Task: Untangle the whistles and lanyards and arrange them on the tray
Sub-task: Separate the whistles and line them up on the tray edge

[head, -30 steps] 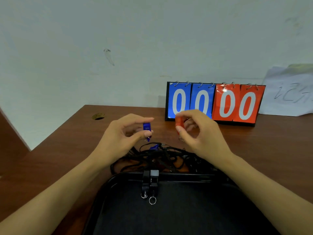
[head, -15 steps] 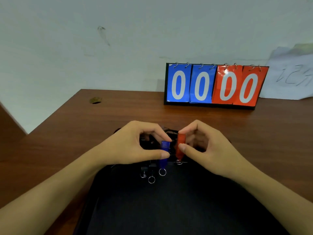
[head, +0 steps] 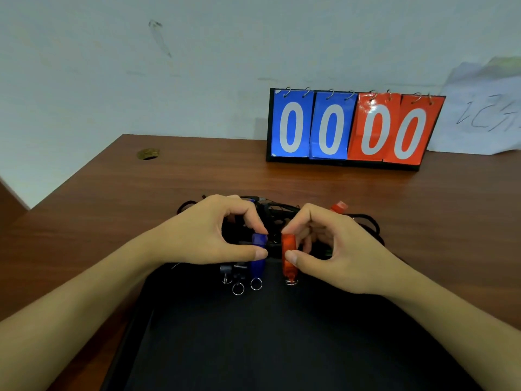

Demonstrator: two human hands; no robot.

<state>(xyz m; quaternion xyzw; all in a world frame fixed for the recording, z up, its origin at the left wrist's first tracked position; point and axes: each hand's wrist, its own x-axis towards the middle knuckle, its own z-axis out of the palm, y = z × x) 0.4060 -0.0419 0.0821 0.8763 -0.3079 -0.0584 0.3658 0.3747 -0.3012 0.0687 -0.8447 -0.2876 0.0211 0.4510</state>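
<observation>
My left hand pinches a blue whistle between thumb and forefinger at the far edge of the black tray. Beside it my right hand pinches a red whistle the same way; both whistles point their key rings toward me and rest on the tray. Two black whistles with rings lie just left of the blue one. A tangle of black lanyards lies on the table behind my hands, with another red whistle in it.
A flip scoreboard reading 00 00 stands at the back of the brown table against the wall. A sheet of paper leans to its right. A cable hole sits at the back left; the table's left edge is near.
Both hands have come down and toward me from above the lanyard pile, lowering the blue and red whistles side by side onto the tray's far edge next to the black whistles.
</observation>
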